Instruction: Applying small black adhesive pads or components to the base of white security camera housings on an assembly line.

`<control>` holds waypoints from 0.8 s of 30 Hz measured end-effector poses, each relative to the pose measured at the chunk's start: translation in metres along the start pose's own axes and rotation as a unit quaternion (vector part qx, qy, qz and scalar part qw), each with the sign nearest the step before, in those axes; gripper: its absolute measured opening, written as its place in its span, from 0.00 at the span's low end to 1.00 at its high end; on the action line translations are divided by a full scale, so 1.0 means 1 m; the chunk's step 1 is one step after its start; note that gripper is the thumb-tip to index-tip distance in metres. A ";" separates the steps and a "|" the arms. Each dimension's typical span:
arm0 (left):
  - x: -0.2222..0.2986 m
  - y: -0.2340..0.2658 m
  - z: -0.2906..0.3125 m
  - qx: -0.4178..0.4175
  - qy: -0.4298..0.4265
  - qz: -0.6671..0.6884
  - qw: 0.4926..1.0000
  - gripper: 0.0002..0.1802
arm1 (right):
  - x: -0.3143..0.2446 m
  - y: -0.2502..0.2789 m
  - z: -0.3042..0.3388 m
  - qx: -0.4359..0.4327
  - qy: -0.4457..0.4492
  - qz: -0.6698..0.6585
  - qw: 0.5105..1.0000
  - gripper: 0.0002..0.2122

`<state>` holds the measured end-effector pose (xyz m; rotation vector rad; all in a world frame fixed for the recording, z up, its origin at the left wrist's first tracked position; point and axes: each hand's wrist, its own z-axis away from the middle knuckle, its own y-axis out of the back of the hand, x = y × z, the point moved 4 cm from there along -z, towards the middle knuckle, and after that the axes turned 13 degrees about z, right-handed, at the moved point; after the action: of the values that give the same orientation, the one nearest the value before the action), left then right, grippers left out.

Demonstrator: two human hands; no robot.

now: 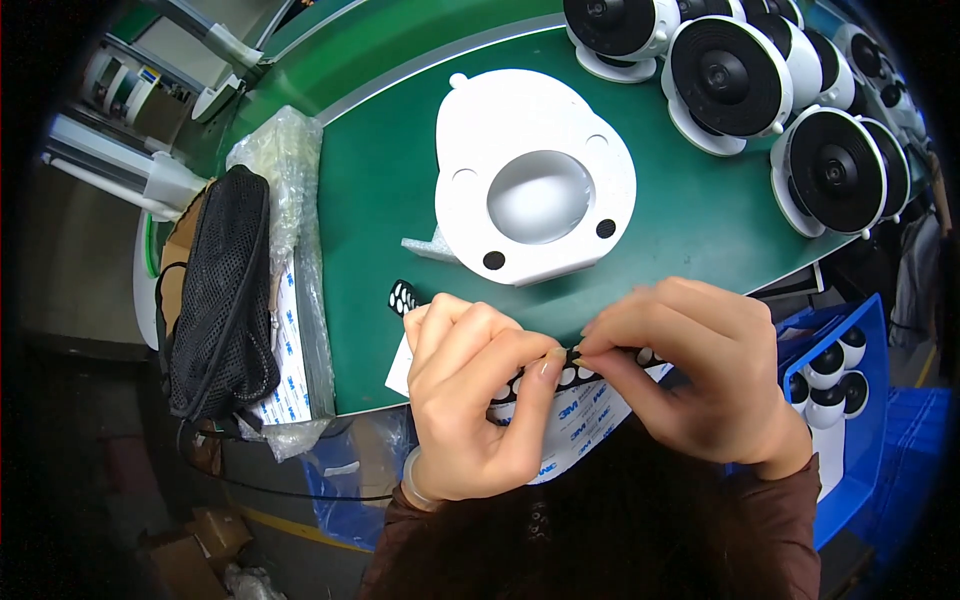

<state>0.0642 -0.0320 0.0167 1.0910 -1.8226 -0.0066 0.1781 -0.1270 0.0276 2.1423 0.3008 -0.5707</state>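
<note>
Close to the table's near edge, I hold a black strip with white oval dots [568, 377] between both hands. My left hand [465, 400] is closed, thumb and forefinger pinching its upper edge. The closed right hand [700, 365] pinches the strip just beside them; whether a small piece is between those fingertips is hidden. Under the strip lies white backing paper with blue print [590, 425]. Beyond my hands rests a white rounded plastic housing [535, 115] with an oval opening. Two black round pads [494, 260] sit at its near side, and two bare round recesses show farther up.
Several white-and-black round devices on stands [728, 75] crowd the back right. To the left lie a black mesh bag [222, 290] and a bubble-wrapped stack [290, 190]. A dotted black piece [402, 298] lies left of the housing. A blue bin [860, 400] stands right, below the table.
</note>
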 end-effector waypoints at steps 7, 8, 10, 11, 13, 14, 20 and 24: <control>-0.001 -0.001 -0.001 0.013 -0.011 -0.004 1.000 0.05 | 0.002 -0.003 -0.004 -0.035 0.000 0.004 0.999 0.08; -0.001 0.000 -0.001 0.015 -0.011 -0.004 1.000 0.05 | 0.002 -0.004 -0.004 -0.037 0.002 0.005 0.999 0.08; -0.003 0.001 0.000 -0.002 0.021 -0.004 1.000 0.05 | -0.002 -0.004 -0.005 -0.007 0.057 0.034 0.998 0.08; -0.001 0.002 0.002 0.001 0.022 -0.004 1.000 0.05 | -0.004 -0.003 -0.007 -0.008 0.059 0.034 0.998 0.08; -0.004 0.005 0.006 0.071 0.101 0.025 0.992 0.04 | -0.010 0.004 -0.010 0.005 0.064 0.034 0.997 0.07; -0.007 0.005 0.005 0.072 0.097 0.028 0.992 0.04 | -0.006 0.006 -0.013 0.006 0.066 0.039 0.997 0.07; -0.014 0.004 -0.003 0.058 0.040 0.007 0.997 0.02 | 0.032 0.021 -0.043 0.126 -0.142 -0.063 0.980 0.04; -0.015 0.001 -0.010 0.067 0.026 -0.013 0.997 0.02 | 0.034 0.014 -0.048 0.073 -0.157 -0.096 0.980 0.04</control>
<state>0.0731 -0.0171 0.0112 1.1971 -1.7824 0.1301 0.2276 -0.0964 0.0452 2.1340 0.2978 -1.0585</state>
